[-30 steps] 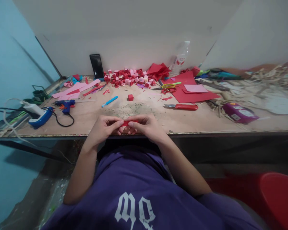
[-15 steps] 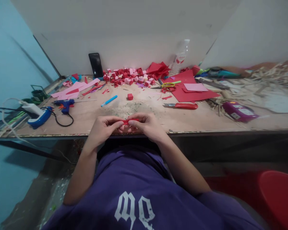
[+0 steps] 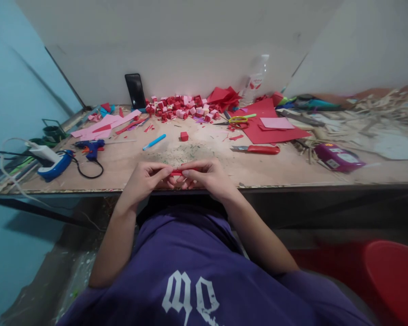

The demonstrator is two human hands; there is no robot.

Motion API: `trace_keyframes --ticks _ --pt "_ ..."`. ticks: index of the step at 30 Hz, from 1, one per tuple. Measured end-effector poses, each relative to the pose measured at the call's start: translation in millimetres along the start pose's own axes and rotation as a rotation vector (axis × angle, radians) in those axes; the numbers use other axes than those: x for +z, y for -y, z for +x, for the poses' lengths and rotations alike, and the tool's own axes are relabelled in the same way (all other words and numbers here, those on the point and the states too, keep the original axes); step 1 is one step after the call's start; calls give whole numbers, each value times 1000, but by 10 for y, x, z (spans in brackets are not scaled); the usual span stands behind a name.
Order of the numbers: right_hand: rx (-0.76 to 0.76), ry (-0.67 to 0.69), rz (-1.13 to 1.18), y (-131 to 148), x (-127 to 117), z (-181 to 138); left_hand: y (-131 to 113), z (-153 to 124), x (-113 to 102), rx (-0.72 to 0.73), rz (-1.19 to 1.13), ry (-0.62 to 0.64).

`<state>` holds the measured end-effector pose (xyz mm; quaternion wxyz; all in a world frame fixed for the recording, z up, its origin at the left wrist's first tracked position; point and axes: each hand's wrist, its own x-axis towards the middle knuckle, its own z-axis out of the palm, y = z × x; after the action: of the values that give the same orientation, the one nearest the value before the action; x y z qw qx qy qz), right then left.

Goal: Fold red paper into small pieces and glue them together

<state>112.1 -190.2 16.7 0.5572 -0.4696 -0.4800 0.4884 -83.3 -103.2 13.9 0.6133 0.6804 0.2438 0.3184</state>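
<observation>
A small red paper strip (image 3: 177,172) is pinched between both hands at the near edge of the wooden table (image 3: 129,158). My left hand (image 3: 145,180) grips its left end with closed fingers. My right hand (image 3: 207,176) holds the right end, thumb and fingers pressed together. Most of the strip is hidden by the fingertips. A single red cube (image 3: 184,136) sits on the table beyond the hands.
A pile of red and pink cubes (image 3: 182,108) lies at the back by a black phone (image 3: 135,91). Blue glue gun (image 3: 90,147), blue pen (image 3: 154,142), red cutter (image 3: 258,149), scissors (image 3: 240,121), red paper sheets (image 3: 268,127), purple box (image 3: 338,157). A red chair (image 3: 391,276) stands at lower right.
The hands have drawn slightly closer together on the red strip, so less of it shows. The view has shifted a little.
</observation>
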Motion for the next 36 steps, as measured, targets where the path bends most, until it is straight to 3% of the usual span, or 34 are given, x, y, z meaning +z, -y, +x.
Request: trace_keyframes --ticks 8,15,22,30,36 --pt "-1 32 -67 -9 5 -4 -24 13 -24 10 124 115" --pt "-16 -5 -98 31 15 -8 37 8 -23 36 54 3" --pt "14 41 -2 12 -15 5 65 -1 -17 61 43 -106" --pt "33 26 35 -9 -9 8 28 -24 14 16 65 -109" --pt "12 -2 -29 0 3 1 57 -18 8 16 53 -44"
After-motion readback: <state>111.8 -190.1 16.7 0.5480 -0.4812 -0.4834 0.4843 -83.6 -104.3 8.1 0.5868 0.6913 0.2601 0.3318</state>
